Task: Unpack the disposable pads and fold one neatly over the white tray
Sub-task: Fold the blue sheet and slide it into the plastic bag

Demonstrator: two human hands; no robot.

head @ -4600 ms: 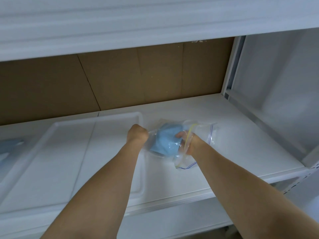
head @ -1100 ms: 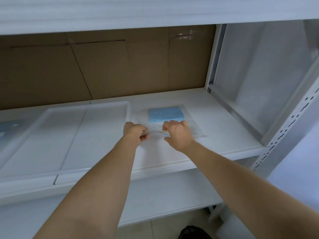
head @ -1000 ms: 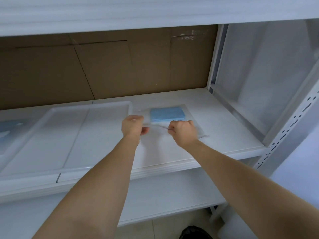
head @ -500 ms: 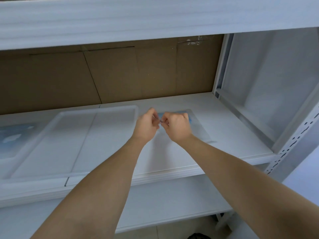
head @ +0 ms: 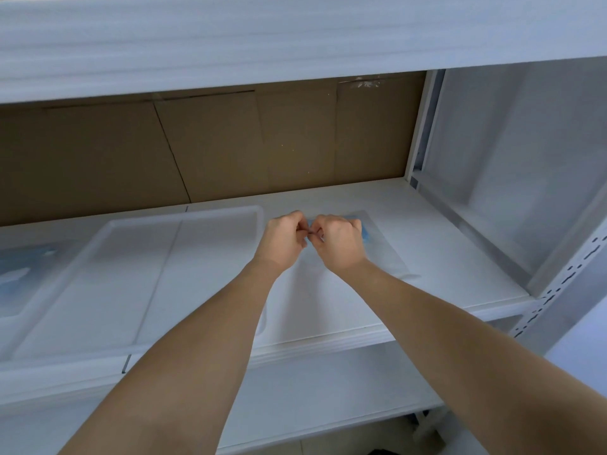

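Observation:
A clear zip bag (head: 384, 254) lies flat on the white shelf, right of the white tray (head: 138, 257). A folded blue pad (head: 364, 228) sits inside it, mostly hidden behind my right hand. My left hand (head: 282, 241) and my right hand (head: 338, 243) meet knuckle to knuckle over the bag's near edge, and the fingertips of both pinch that edge at its middle.
Brown cardboard (head: 210, 149) backs the shelf. A second clear bag with blue content (head: 23, 270) lies at the far left. A white upright with slots (head: 565, 290) stands at the right, an upper shelf (head: 295, 37) overhangs, and a lower shelf (head: 328, 389) runs below.
My hands were apart along the bag's near edge a second ago; they have come together at its middle and now pinch it there. The bag lies flat, not bunched as earlier.

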